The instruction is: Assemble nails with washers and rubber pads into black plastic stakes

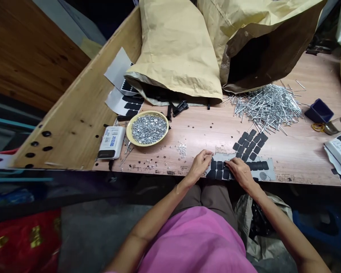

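Note:
A grey backing sheet point(265, 165) with black adhesive pads point(218, 165) lies at the table's near edge. My left hand point(199, 165) rests on the sheet's left end, fingers pinched together at its corner. My right hand point(240, 172) lies on the sheet with fingers curled, its fingertips pressing on a pad near the middle. A cluster of loose black pads point(250, 144) sits just beyond the sheet. What either pinch holds is too small to make out.
A yellow dish of small metal bits point(147, 129) stands left, beside a white box point(111, 142). A heap of metal pins point(268, 106) lies at the right. Two big paper sacks point(176, 49) fill the back. A blue tray point(319, 110) sits at far right.

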The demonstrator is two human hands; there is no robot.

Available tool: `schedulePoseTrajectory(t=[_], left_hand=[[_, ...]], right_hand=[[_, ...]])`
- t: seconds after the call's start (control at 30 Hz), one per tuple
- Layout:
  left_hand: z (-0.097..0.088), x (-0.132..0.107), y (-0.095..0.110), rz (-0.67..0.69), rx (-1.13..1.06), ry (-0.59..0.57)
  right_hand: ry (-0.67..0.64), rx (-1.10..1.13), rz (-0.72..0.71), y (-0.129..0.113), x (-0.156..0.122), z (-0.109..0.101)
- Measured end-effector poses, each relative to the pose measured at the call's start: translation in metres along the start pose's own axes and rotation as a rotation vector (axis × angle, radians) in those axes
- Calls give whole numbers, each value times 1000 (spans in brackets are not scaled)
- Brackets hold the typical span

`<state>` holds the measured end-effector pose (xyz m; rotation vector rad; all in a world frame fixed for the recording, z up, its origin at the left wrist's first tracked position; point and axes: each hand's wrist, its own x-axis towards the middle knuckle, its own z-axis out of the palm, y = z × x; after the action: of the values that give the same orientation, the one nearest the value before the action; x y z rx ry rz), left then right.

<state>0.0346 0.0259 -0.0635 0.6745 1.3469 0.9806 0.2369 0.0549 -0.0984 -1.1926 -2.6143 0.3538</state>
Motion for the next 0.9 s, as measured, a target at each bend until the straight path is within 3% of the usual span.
schedulePoseTrajectory(t=[0.27, 0.4, 0.67, 0.9], left_hand=[[2, -8, 2, -91, -63, -37], [5, -11, 0, -102, -66, -64], [15, -18, 0, -196, -92, -246], [21, -19, -1, -177, -108, -275]], right_hand=[[-13, -90, -82, -9, 0, -2], [-33, -71, -38, -14, 3, -2], [194, 596, 297, -24, 17, -16], [286, 777, 396, -41, 17, -18]])
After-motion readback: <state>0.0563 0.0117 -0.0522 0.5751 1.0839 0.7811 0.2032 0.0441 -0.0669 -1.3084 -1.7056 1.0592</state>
